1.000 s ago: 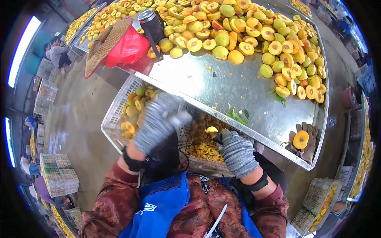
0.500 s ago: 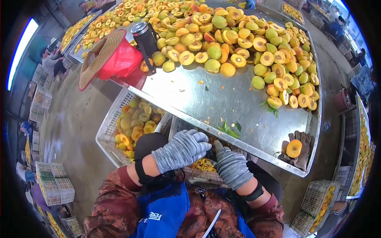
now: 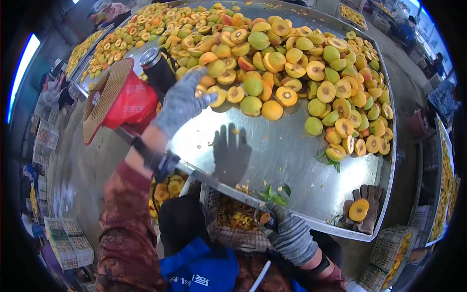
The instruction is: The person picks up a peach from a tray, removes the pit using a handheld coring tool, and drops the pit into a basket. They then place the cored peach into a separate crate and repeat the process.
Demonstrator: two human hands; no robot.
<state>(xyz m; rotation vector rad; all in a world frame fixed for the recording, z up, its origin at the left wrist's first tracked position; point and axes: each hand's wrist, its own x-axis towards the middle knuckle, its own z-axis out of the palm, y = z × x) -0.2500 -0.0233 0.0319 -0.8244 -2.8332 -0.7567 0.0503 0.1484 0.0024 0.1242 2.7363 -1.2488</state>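
Note:
In a grey knit glove, my left hand (image 3: 182, 104) is stretched over the steel table (image 3: 287, 155), fingers extended at the near edge of a heap of halved yellow peaches (image 3: 253, 85). Its shadow falls on the metal. My right hand (image 3: 294, 238), gloved alike, stays low at the table's front edge, fingers closed round a small dark tool (image 3: 271, 222); its working end is not clear. Below that hand stands a crate (image 3: 210, 207) with yellow scraps inside. Peach halves (image 3: 168, 190) fill another crate, partly hidden by my left arm.
A black thermos (image 3: 158, 70) and a red-and-straw hat (image 3: 129, 100) stand at the table's left edge. Green leaves (image 3: 274, 195) lie near the front rim. A brown glove (image 3: 372, 214) with a peach half (image 3: 359, 209) on it occupies the right corner. People work at other tables around.
My left hand has risen from beside my right hand and moved forward and left to the peach heap. My right hand has dropped slightly. The view has shifted a little.

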